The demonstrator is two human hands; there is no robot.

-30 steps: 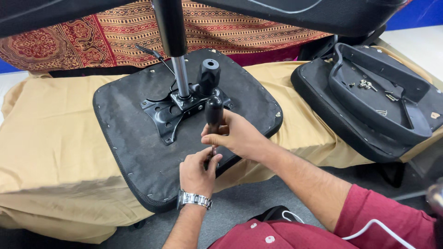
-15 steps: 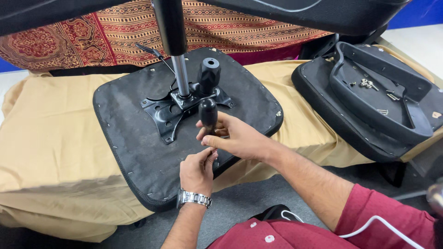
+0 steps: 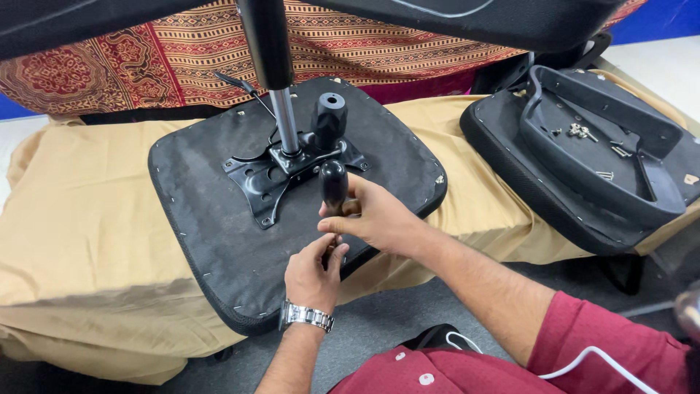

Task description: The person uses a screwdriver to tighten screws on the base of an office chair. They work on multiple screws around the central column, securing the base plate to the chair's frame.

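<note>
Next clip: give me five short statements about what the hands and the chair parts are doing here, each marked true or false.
1. The right hand grips a black-handled tool. True.
2. The left hand rests flat on the tan cloth. False: it is raised to the lower end of the tool, fingertips touching it.
3. The upturned seat cushion carries a black metal plate. True.
4. A wristwatch is on the right wrist. False: it is on the left wrist.
5. Loose screws lie on the floor. False: they lie in the black chair part at the right.
</note>
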